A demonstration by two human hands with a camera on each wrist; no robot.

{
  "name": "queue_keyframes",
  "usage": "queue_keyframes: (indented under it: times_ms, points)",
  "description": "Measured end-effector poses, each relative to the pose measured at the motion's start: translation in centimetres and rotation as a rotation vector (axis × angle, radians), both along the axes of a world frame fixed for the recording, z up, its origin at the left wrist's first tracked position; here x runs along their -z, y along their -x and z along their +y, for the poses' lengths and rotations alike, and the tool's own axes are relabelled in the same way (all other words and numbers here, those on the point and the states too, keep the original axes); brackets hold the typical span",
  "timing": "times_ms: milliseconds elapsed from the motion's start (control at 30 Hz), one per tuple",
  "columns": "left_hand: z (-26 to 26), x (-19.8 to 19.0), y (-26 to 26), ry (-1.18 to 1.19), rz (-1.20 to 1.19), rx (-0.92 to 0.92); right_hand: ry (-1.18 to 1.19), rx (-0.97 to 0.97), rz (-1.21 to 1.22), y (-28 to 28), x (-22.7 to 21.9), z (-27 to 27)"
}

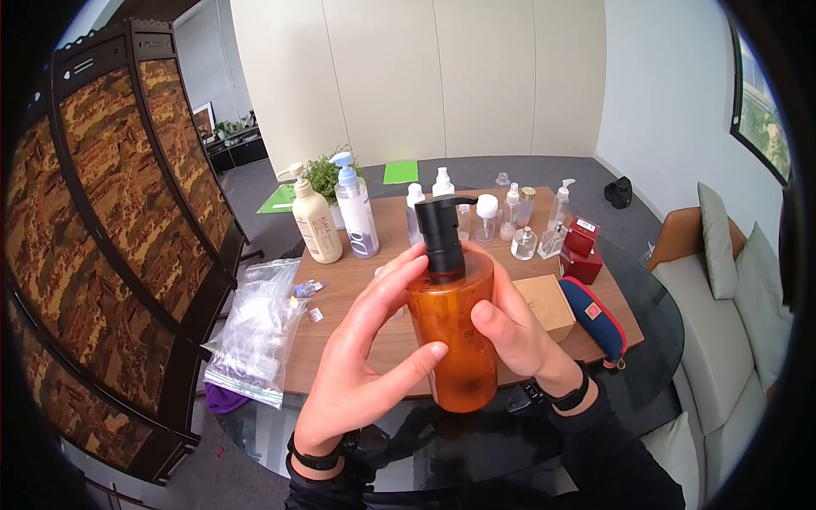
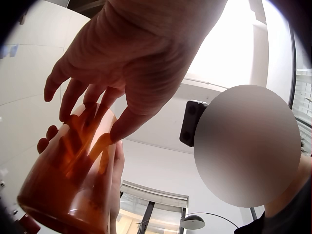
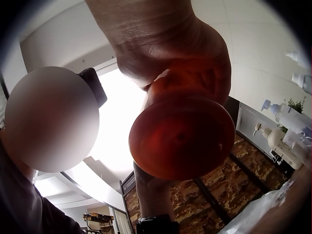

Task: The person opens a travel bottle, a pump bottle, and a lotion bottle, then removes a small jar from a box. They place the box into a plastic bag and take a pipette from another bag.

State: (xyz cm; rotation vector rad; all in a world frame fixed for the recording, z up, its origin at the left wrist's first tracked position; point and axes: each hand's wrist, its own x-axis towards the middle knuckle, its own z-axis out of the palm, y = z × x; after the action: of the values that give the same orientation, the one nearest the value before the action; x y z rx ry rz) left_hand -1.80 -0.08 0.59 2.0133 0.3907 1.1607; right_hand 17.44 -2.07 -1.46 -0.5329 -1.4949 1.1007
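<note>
Held up over the near part of the table is an amber pump bottle (image 1: 455,365) with a black pump head (image 1: 440,234). My left hand (image 1: 353,370) grips its left side, thumb across the front and fingers up by the shoulder. On the other side my right hand (image 1: 520,336) holds it, thumb on the front and fingers behind, mostly hidden. The left wrist view shows the left fingers and thumb around the see-through bottle (image 2: 63,190). From below, the right wrist view shows the bottle's round base (image 3: 180,141).
Behind the bottle, the wooden tabletop (image 1: 382,221) carries a beige pump bottle (image 1: 316,223), a blue-topped pump bottle (image 1: 355,212) and several small bottles. A cardboard box (image 1: 546,306), a navy pouch (image 1: 593,319) and red boxes (image 1: 581,255) stand right. Clear plastic bags (image 1: 253,331) lie left.
</note>
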Motion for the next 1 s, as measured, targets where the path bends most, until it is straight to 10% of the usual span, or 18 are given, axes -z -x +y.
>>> queue_keyframes:
  times_ms: [1000]
  points:
    - [-0.3, -0.06, -0.1, 0.004, -0.011, -0.03, -0.025, 0.003, 0.013, 0.09, 0.26, 0.13]
